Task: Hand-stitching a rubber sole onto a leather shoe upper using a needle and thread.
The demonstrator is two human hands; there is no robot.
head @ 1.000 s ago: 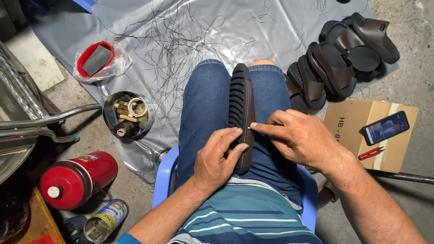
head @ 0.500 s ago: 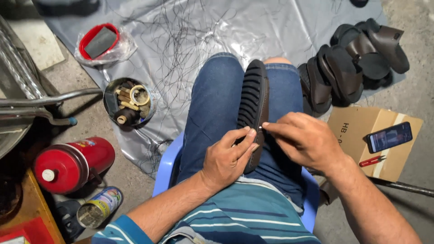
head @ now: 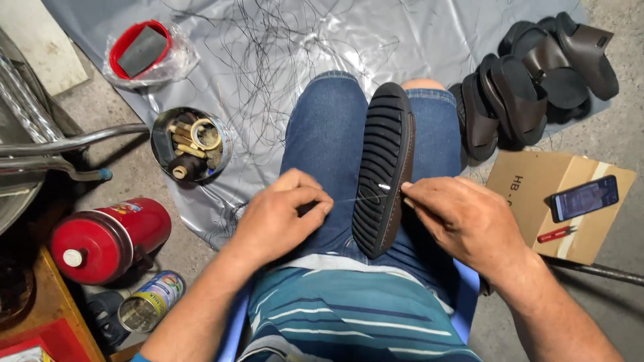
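sandal: dark brown sandal (head: pixel 384 167) with black ribbed sole, lying sole-up along the person's lap on the blue jeans (head: pixel 325 134), toe end pointing away from the body. All places below are relative to it.
thread: thin light thread (head: pixel 355 199) runs taut across the sole, between the two hands.
left hand: left hand (head: pixel 278 218) just left of the sandal's heel half, resting on the thigh, apart from the sole; fingers curled in tight, pinching the thread end. Whether it holds anything else, cannot tell.
right hand: right hand (head: pixel 463 221) just right of the sandal, fingertips touching its side edge near the middle; fingers pinched narrow at the edge where the thread ends. A needle may be there, too small to tell.
counts: 1 sandal on the lap; pile of dark sandals (head: pixel 537 74) to the upper right on the floor, overlapping, exact count unclear, at least four.
sheet: grey plastic sheet (head: pixel 416 40) beyond the toe end, strewn with loose black threads (head: pixel 268 53).
tin: 1 round open tin (head: pixel 191 144) to the left, holding spools and small bits.
red tub: 1 red round tub (head: pixel 141 50) in clear plastic wrap, far upper left.
flask: 1 red cylinder flask (head: pixel 107 238) with white cap, lower left.
can: 1 open can (head: pixel 151 302) with blue-yellow label, below the flask.
box: 1 flat brown cardboard box (head: pixel 530 191) to the right, dark print on top.
on box: 1 phone (head: pixel 585 198), screen lit; 1 small red tool (head: pixel 555 234).
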